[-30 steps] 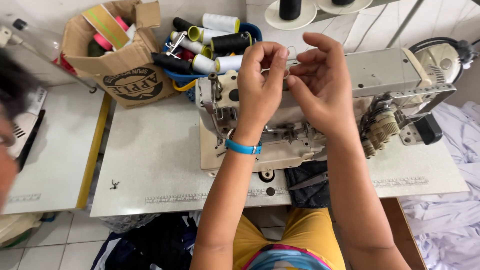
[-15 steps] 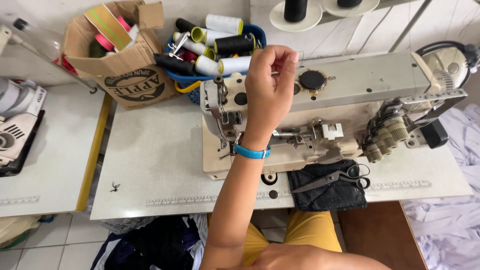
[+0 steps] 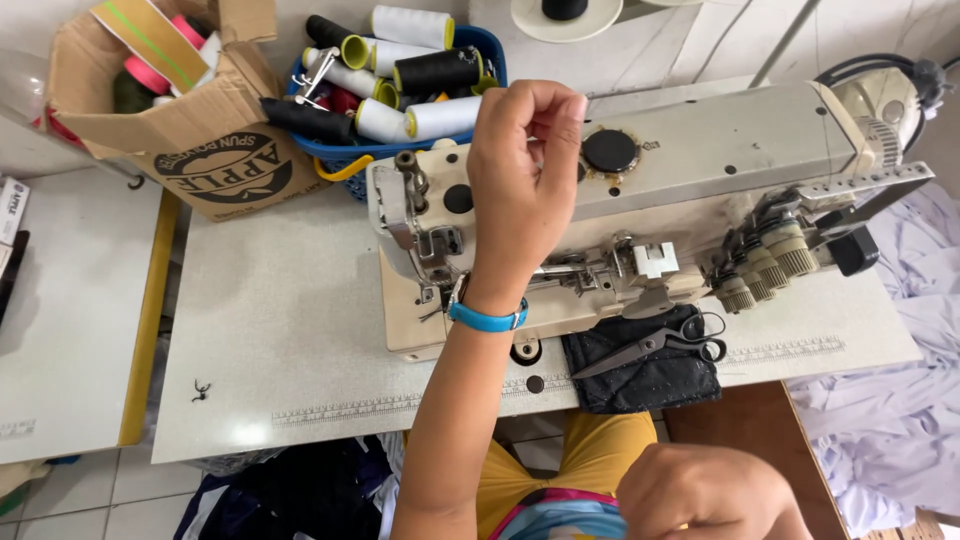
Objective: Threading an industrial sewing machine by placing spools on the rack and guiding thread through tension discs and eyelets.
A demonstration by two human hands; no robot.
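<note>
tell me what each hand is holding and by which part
It cannot be told. The left hand is pinched shut above the sewing machine, but nothing shows in its grip. The right hand is curled low near the lap, its contents hidden.

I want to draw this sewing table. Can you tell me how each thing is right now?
Left hand: raised over the sewing machine, fingers pinched together.
Right hand: low by the lap, curled.
Scissors: closed, lying on a dark cloth.
Blue basket: full of thread cones lying down.
Cardboard box: open, tilted.
</note>
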